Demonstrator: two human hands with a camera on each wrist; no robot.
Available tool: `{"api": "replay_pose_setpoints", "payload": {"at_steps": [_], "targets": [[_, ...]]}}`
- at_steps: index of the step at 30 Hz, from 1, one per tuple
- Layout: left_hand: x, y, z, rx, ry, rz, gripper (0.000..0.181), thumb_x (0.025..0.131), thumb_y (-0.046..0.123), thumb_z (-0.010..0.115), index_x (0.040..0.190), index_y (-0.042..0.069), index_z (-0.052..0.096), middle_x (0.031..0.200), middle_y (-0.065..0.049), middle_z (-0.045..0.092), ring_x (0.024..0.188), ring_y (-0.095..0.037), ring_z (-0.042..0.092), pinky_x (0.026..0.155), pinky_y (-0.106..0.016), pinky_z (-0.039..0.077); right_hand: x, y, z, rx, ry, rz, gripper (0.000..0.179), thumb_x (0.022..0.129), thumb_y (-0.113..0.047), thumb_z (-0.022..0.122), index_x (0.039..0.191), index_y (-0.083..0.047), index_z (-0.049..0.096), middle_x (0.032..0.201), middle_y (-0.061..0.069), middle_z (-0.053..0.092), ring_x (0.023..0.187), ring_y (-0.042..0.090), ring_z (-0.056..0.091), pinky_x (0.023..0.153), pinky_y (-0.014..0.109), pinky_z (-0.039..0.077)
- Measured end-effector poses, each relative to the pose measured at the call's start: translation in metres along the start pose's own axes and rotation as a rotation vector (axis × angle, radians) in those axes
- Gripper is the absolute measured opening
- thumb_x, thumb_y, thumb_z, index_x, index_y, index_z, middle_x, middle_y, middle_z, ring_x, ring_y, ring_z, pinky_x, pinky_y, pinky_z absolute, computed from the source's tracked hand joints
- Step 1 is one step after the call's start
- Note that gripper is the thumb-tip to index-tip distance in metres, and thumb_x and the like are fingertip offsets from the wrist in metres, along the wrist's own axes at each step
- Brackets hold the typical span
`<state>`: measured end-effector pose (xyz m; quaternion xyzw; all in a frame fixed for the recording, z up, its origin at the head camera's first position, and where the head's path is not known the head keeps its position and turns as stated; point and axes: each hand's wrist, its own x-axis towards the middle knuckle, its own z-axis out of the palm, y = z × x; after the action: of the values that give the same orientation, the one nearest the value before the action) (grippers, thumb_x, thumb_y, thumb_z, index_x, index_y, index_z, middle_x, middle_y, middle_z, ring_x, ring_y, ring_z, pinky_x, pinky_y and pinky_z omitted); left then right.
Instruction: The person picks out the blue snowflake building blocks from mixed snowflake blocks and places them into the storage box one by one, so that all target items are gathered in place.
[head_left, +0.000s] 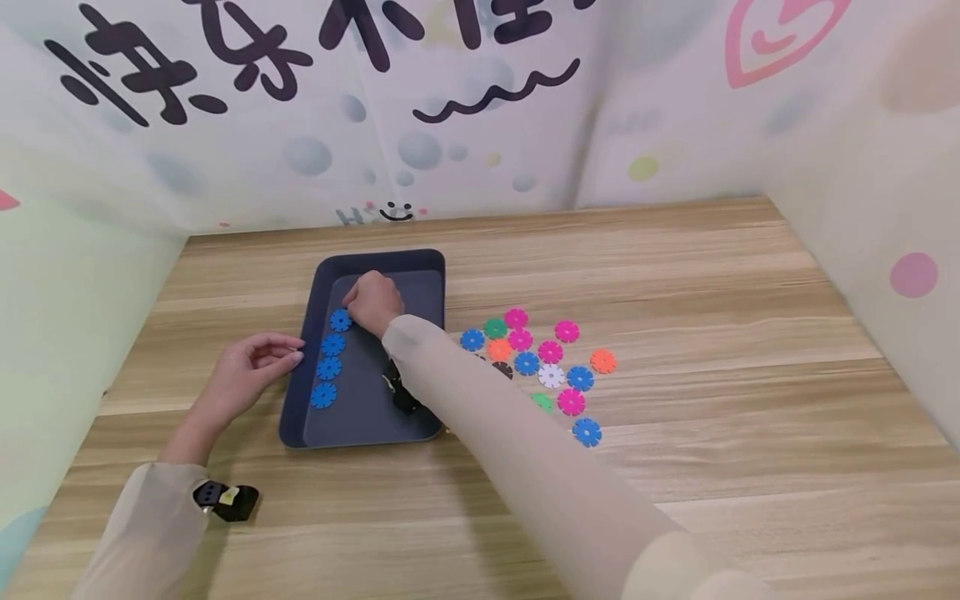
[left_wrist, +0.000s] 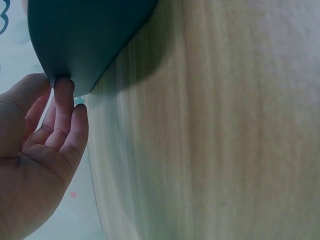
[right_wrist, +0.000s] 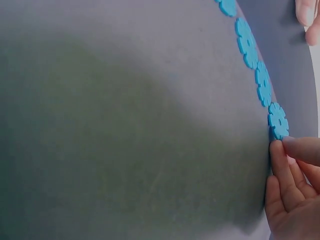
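Observation:
A dark blue tray (head_left: pixel 360 429) lies on the wooden table, with a column of blue notched plastic discs (head_left: pixel 328 367) along its left side. Thumb and fingertips of my left hand (head_left: pixel 251 367) grip the tray's left rim; the left wrist view shows that hand (left_wrist: pixel 47 135) from close up at the dark wall. My right hand (head_left: pixel 375 302) reaches into the tray and pinches the edge of the farthest blue disc (right_wrist: pixel 278 121) between thumb and finger. That disc stands tilted against the tray's side in the right wrist view, in line with the other discs (right_wrist: pixel 263 84).
Right of the tray, loose discs in several colours lie scattered, among them a pink disc (head_left: pixel 572 402), a white disc (head_left: pixel 551 375) and an orange disc (head_left: pixel 603 361). My right sleeve (head_left: pixel 510 433) crosses over part of them. A printed cloth wall (head_left: pixel 480 167) stands behind the table.

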<state>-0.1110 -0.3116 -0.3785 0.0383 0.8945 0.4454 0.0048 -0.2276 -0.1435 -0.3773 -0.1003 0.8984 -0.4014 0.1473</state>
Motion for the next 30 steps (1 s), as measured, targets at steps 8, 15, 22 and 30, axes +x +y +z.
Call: {"api": "replay_pose_setpoints", "payload": {"at_steps": [8, 15, 22, 30], "targets": [[0.001, 0.001, 0.001, 0.011, -0.002, -0.003, 0.030, 0.091, 0.018, 0.059, 0.110, -0.005, 0.060, 0.090, -0.002, 0.064, 0.073, -0.003, 0.060, 0.064, -0.017, 0.049, 0.002, 0.000, 0.008, -0.019, 0.063, 0.008, 0.012, 0.086, -0.014, 0.065, 0.088, -0.019, 0.076, 0.087, -0.009, 0.068, 0.080, 0.008, 0.059, 0.067, 0.022, 0.049], [0.002, 0.003, 0.001, 0.022, 0.000, -0.021, 0.029, 0.091, 0.018, 0.058, 0.110, -0.005, 0.060, 0.089, -0.003, 0.063, 0.073, -0.003, 0.059, 0.064, -0.018, 0.049, 0.001, -0.001, 0.011, -0.036, 0.084, 0.007, 0.013, 0.085, -0.014, 0.066, 0.089, -0.022, 0.075, 0.087, -0.010, 0.068, 0.078, 0.007, 0.060, 0.068, 0.022, 0.049], [0.002, 0.001, 0.001, 0.017, 0.008, -0.019, 0.029, 0.091, 0.017, 0.059, 0.109, -0.005, 0.060, 0.087, 0.002, 0.062, 0.072, -0.002, 0.059, 0.064, -0.018, 0.049, 0.003, 0.000, 0.015, -0.030, 0.094, -0.001, 0.011, 0.084, -0.015, 0.067, 0.088, -0.022, 0.076, 0.086, -0.011, 0.068, 0.077, 0.006, 0.059, 0.067, 0.022, 0.048], [0.002, -0.001, 0.000, 0.007, 0.007, -0.019, 0.029, 0.091, 0.018, 0.059, 0.109, -0.005, 0.060, 0.087, 0.005, 0.062, 0.072, -0.002, 0.059, 0.064, -0.018, 0.049, 0.006, 0.001, 0.013, 0.020, 0.066, -0.023, 0.011, 0.083, -0.017, 0.069, 0.090, -0.020, 0.075, 0.088, -0.010, 0.067, 0.078, 0.005, 0.058, 0.069, 0.021, 0.048]]}}
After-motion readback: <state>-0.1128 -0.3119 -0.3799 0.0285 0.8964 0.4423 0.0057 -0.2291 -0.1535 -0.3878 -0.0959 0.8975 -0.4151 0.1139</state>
